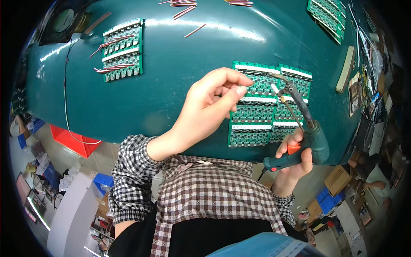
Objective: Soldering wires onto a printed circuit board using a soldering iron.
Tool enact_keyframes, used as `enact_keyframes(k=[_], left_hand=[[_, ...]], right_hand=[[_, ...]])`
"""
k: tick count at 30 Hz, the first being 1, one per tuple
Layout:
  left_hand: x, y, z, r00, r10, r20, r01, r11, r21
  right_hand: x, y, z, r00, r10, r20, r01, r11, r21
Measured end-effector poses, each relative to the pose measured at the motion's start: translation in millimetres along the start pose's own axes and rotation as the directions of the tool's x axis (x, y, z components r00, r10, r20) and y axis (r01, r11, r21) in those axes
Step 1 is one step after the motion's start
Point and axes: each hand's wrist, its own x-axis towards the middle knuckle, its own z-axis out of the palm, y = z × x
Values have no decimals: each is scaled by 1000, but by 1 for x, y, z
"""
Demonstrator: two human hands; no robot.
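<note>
My right hand (295,160) is closed round the handle of a dark green soldering gun (317,147) with an orange trigger. Its metal tip reaches up and left over the green circuit boards (250,113), which lie side by side on the table and carry white connector strips. Just left of that tip, my left hand (209,100) hovers over the boards' left edge. Its thumb and index finger come together in a pinch, and the other fingers are curled. Whatever they may hold is too small to make out.
The green table (171,55) also bears a circuit board panel (124,49) with red and white wires across it. Loose wires (184,6) lie at the far edge. More boards (327,15) are at far right, near a wooden strip (345,68). A fan (64,21) stands far left.
</note>
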Motion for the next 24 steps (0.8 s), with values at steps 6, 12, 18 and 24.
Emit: enact_keyframes(k=[6,12,18,24], left_hand=[[1,4,-1,994,-112,21,113,955,-276],[1,3,-5,990,-137,37,141,924,-355],[1,2,-9,987,-154,50,161,911,-379],[-1,6,-17,999,-12,-44,3,981,-193]], right_hand=[[-4,5,12,999,21,-26,-24,990,-137],[-7,11,19,1000,26,17,-22,979,-202],[-6,13,24,999,38,4,-36,978,-206],[-1,0,21,998,-38,-52,32,991,-127]])
